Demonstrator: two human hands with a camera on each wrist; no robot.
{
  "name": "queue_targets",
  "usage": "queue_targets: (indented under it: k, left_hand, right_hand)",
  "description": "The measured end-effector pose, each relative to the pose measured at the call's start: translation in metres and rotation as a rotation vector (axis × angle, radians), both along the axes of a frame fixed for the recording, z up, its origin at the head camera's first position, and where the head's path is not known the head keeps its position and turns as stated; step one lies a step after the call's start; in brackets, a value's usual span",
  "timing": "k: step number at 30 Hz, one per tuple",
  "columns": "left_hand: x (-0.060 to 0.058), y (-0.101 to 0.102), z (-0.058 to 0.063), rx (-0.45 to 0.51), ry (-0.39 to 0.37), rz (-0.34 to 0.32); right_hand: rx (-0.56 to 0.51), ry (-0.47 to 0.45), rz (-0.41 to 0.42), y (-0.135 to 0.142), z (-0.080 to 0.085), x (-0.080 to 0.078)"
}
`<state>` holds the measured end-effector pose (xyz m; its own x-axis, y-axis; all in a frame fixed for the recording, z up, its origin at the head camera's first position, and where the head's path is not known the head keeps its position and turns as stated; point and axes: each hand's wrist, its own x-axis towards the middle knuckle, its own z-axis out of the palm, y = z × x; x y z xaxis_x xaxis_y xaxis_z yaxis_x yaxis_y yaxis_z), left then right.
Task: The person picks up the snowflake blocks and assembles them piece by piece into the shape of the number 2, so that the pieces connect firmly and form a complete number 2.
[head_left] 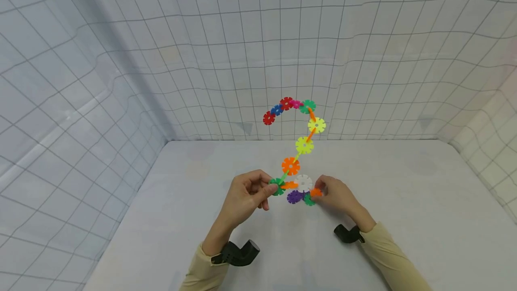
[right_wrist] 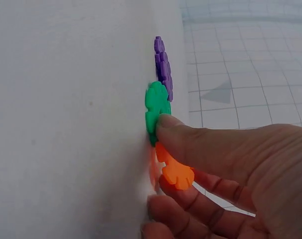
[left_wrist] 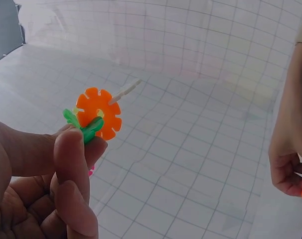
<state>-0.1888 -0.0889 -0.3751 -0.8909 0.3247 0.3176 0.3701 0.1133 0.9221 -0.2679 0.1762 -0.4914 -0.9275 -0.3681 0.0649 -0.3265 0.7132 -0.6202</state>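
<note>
In the head view, my left hand [head_left: 247, 194] pinches a green snowflake disc [head_left: 280, 189] of a chain of slotted plastic discs between thumb and fingers. From there the chain curves up through an orange disc [head_left: 291, 165] and a yellow disc [head_left: 317, 125] to a red disc [head_left: 268, 118]. In the left wrist view, another orange disc [left_wrist: 93, 102] joins the green one and bears a white disc [left_wrist: 125, 91]. My right hand [head_left: 338, 196] pinches a loose orange disc [right_wrist: 178, 175] low at the table, its thumb tip overlapping a green disc [right_wrist: 157, 102].
Purple discs [right_wrist: 163, 67] lie beside the green one on the white table [head_left: 202, 237]. White netting with a dark grid [head_left: 242, 48] rises behind the table and on both sides. Each wrist wears a black camera mount [head_left: 240, 253].
</note>
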Motion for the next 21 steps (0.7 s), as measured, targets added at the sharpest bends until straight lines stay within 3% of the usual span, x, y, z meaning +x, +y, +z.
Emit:
queue_targets:
  k: [8,17,21]
  left_hand:
    - [0.001,-0.001,-0.001,0.009,0.002,0.000]
    - [0.001,-0.001,0.000,0.009,-0.003,0.008]
    - [0.002,-0.001,0.001,0.015,-0.017,0.017]
  right_hand:
    - [-0.112,-0.030,0.069,0.003,0.015,0.008]
    - [-0.538,-0.082,0.143,0.008,0.070,0.033]
    - [-0.678,-0.087,0.173,0.008,0.087,0.044]
